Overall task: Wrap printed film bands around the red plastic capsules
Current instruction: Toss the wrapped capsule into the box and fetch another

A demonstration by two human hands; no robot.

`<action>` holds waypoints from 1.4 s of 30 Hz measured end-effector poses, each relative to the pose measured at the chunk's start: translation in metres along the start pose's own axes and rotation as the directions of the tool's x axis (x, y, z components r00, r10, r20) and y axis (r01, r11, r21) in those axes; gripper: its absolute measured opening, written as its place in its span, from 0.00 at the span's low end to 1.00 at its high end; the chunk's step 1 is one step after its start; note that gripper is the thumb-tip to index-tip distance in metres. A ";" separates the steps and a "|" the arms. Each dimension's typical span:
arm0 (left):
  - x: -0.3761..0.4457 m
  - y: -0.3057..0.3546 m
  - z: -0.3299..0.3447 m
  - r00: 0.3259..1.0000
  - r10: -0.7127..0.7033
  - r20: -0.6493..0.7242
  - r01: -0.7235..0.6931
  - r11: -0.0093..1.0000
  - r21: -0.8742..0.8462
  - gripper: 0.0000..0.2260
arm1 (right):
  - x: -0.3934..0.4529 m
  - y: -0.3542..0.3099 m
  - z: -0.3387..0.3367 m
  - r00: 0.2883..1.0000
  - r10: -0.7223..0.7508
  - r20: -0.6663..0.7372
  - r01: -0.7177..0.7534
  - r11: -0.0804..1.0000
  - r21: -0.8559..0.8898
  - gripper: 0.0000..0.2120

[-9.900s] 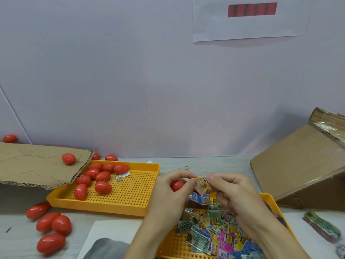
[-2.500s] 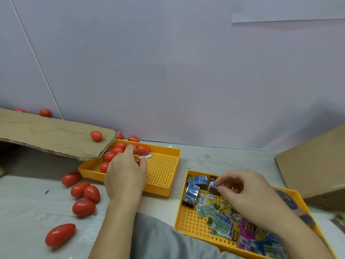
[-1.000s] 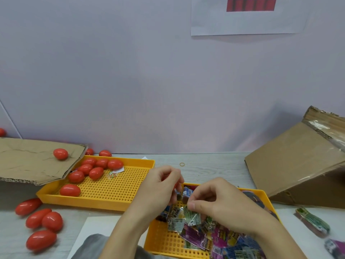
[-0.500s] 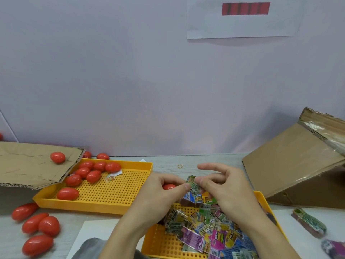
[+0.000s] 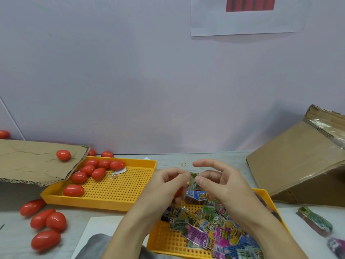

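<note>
above the near tray (image 5: 158, 245), both hands meet at centre frame. left hand (image 5: 164, 189) curled, fingers wrapped round a red capsule (image 5: 178, 192); only a sliver of red shows under the palm. its thumb and forefinger also pinch the edge of a green printed film band (image 5: 193, 181). right hand (image 5: 222, 186) pinches the same band from the other side between thumb and a bent finger; forefinger stretched out above, clear of the band. band hangs between the two hands, just beside the capsule; whether it is round the capsule yet, cannot tell.

near tray: yellow, perforated, heaped with loose film bands (image 5: 214, 232) in green, pink, blue, yellow. one blue-banded piece (image 5: 197, 196) lies directly below the hands.

far tray (image 5: 119, 191), same yellow, to the left: a cluster of bare capsules (image 5: 97, 170) in its back-left corner, one lone capsule (image 5: 73, 190) nearer the front.

left of that, a cardboard sheet (image 5: 33, 163) overlaps the tray corner, one capsule (image 5: 63, 155) on top. more capsules (image 5: 46, 223) scattered on the worktop (image 5: 11, 240) at front left.

right: tilted cardboard box (image 5: 298, 165). small rubber band (image 5: 183, 164) on the worktop behind the hands. paper with a red bar (image 5: 250, 4) on the wall.
</note>
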State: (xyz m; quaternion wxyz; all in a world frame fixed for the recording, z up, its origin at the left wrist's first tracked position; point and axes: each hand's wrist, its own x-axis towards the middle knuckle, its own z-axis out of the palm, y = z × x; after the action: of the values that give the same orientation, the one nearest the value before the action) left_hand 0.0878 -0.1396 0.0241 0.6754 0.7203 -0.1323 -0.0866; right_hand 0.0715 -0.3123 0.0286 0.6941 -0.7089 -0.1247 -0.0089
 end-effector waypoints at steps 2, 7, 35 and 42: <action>0.000 0.001 0.000 1.000 0.007 0.017 -0.007 1.000 -0.002 0.06 | 0.000 0.001 -0.001 1.000 -0.014 -0.027 0.015 1.000 0.026 0.14; 0.000 -0.001 0.001 0.999 0.010 -0.044 -0.009 1.000 0.017 0.03 | 0.001 0.002 -0.003 0.999 -0.029 -0.043 0.033 0.996 0.083 0.15; 0.001 -0.006 0.002 0.991 0.008 -0.135 0.015 0.987 0.163 0.07 | 0.010 0.015 -0.004 0.908 0.063 -0.414 -0.103 0.992 -0.076 0.11; 0.004 -0.010 0.001 0.991 0.035 -0.131 -0.023 0.995 0.095 0.12 | 0.008 0.015 -0.002 0.941 -0.060 -0.334 -0.022 0.972 -0.235 0.09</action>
State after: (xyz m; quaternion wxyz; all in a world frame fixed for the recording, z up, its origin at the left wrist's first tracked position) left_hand 0.0923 -0.1416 0.0145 0.6496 0.7531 -0.1015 -0.0225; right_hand 0.0826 -0.3126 0.0157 0.6163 -0.7726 -0.0083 -0.1521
